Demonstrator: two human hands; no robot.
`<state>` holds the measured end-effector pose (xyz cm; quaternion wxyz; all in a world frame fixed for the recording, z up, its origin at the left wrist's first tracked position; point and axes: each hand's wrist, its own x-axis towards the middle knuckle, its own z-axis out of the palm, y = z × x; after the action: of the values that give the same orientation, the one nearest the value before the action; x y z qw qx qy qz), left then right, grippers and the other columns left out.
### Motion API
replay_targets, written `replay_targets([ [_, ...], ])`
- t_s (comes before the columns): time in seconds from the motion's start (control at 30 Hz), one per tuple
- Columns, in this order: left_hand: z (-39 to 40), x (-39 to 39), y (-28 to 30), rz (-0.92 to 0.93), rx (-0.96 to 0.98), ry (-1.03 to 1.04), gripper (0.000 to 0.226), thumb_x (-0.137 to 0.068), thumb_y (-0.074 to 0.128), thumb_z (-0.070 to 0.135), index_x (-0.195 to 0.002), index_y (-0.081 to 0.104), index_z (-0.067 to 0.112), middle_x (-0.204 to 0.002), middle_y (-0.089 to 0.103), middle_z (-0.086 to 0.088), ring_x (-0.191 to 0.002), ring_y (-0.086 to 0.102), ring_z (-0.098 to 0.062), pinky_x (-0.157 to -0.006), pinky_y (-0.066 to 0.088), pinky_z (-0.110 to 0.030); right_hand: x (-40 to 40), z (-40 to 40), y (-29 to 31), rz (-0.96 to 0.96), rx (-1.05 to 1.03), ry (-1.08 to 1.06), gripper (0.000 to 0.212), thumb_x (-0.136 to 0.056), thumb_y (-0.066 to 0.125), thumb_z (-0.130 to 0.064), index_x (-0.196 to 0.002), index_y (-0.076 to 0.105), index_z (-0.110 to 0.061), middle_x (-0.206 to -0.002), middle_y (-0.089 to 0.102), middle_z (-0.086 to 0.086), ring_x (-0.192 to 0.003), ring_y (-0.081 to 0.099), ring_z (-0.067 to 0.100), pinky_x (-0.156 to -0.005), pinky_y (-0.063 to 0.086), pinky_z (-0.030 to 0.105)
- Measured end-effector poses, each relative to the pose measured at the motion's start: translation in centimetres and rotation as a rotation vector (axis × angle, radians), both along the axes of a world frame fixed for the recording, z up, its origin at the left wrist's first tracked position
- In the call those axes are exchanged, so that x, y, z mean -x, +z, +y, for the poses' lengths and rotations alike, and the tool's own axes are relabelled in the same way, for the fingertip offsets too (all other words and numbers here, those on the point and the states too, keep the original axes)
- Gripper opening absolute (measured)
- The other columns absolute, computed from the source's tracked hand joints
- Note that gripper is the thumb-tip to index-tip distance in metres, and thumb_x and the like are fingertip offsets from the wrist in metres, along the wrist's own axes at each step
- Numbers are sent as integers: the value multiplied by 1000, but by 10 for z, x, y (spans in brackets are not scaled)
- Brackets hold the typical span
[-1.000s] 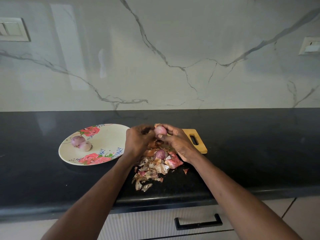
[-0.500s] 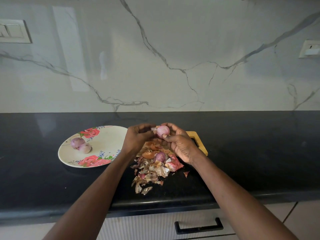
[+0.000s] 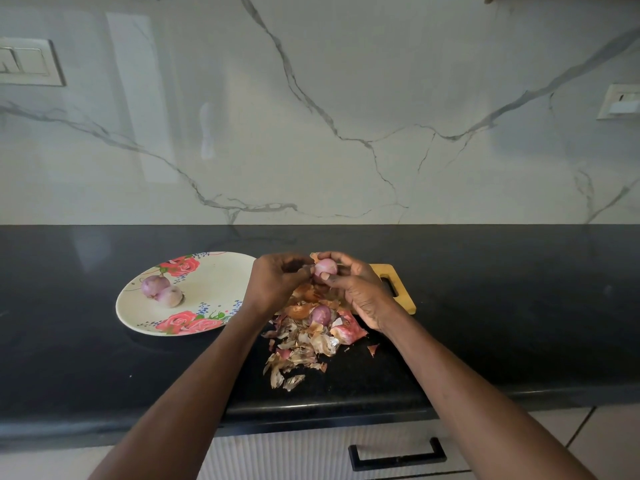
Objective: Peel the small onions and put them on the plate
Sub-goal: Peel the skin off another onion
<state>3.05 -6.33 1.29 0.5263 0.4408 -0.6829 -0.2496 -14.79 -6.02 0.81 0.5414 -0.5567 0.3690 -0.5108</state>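
Item, far left: round cream plate with rose print (image 3: 207, 278), set just beside the work so peeled pieces travel little; it holds two peeled pale-purple small onions (image 3: 162, 291), touching. Item: left hand (image 3: 273, 285), fingers curled, pinching at the skin of the pink onion in hand (image 3: 325, 267). Item: right hand (image 3: 360, 292), gripping that onion, which we judge nearly bare. Below: heap of brown papery skins (image 3: 301, 344) on the black counter (image 3: 519, 306), one purple onion (image 3: 320, 314) among them. Right: wooden cutting board (image 3: 398, 289), partly hidden.
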Motion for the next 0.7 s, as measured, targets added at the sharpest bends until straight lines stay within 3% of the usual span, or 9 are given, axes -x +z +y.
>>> replay_targets([
  [0.17, 4, 4, -2, -101, 76, 63, 15, -89, 74, 11, -103, 79, 14, -86, 77, 4, -75, 73, -12, -70, 60, -35, -4, 2, 1, 85, 22, -45, 35, -87, 72, 0, -116, 71, -21, -113, 75, 7, -116, 66, 29, -100, 54, 42],
  [0.27, 8, 4, -2, -100, 111, 72, 15, -89, 74, 11, -103, 79, 14, -86, 77, 4, -74, 72, -11, -68, 59, -33, -4, 2, 0, 79, 17, -33, 35, -88, 72, -1, -116, 71, -21, -115, 74, 8, -117, 66, 30, -100, 54, 44],
  [0.4, 12, 7, 0, -110, 140, 85, 16, -90, 73, 10, -105, 78, 13, -82, 72, 10, -74, 69, 1, -63, 55, -18, -5, 1, 0, 80, 16, -44, 36, -88, 71, 0, -118, 70, -20, -115, 74, 8, -117, 65, 29, -100, 54, 44],
  [0.53, 13, 8, 1, -95, 127, 103, 18, -90, 72, 7, -108, 77, 9, -82, 68, 13, -71, 65, 13, -62, 48, -6, -5, 2, 2, -44, -38, 33, 39, -89, 65, 8, -124, 65, -10, -123, 69, 18, -112, 67, 30, -92, 59, 41],
  [0.6, 13, 7, 1, -83, 114, 116, 18, -91, 71, 6, -107, 77, 10, -81, 68, 15, -71, 65, 11, -61, 47, -5, -5, 3, 5, -99, -59, 68, 39, -90, 62, 11, -125, 62, -5, -126, 66, 23, -105, 68, 28, -87, 61, 35],
  [0.7, 5, 2, 0, -84, 94, 209, 20, -91, 69, 7, -110, 76, 9, -92, 76, 1, -77, 69, -4, -69, 50, -11, -2, 3, 6, -208, -90, 138, 37, -90, 60, 11, -124, 60, -4, -122, 63, 25, -101, 68, 29, -82, 61, 32],
])
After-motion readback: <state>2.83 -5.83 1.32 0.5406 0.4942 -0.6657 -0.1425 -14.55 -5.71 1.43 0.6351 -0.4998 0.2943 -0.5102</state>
